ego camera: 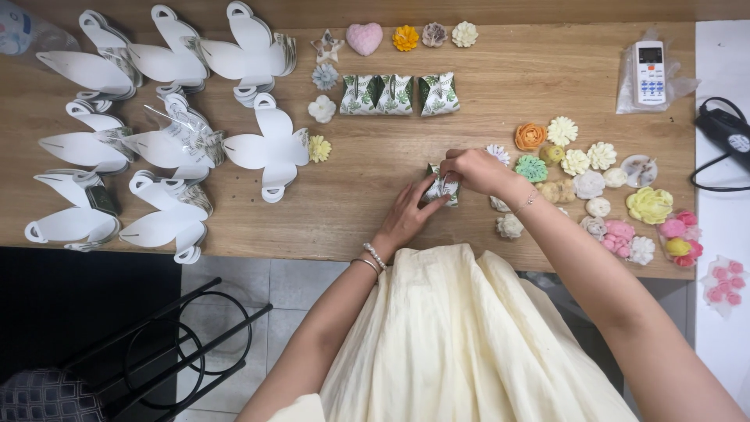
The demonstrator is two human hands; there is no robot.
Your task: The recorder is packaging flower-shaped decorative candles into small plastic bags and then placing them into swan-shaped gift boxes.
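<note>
A small leaf-printed paper box (442,187) sits on the wooden table (367,156) in front of me. My left hand (410,215) holds its near side, fingers against the paper. My right hand (476,170) pinches the box's top from the right. Three folded boxes of the same print (398,94) stand in a row farther back. To the right lie several flower-shaped pieces (594,180) in white, orange, green, yellow and pink.
Stacks of flat white box blanks (164,133) cover the table's left part. More flower pieces and a pink heart (364,37) lie at the back. A remote in a plastic bag (650,74) and a black cable (723,141) sit at right. A black metal rack (187,344) stands below left.
</note>
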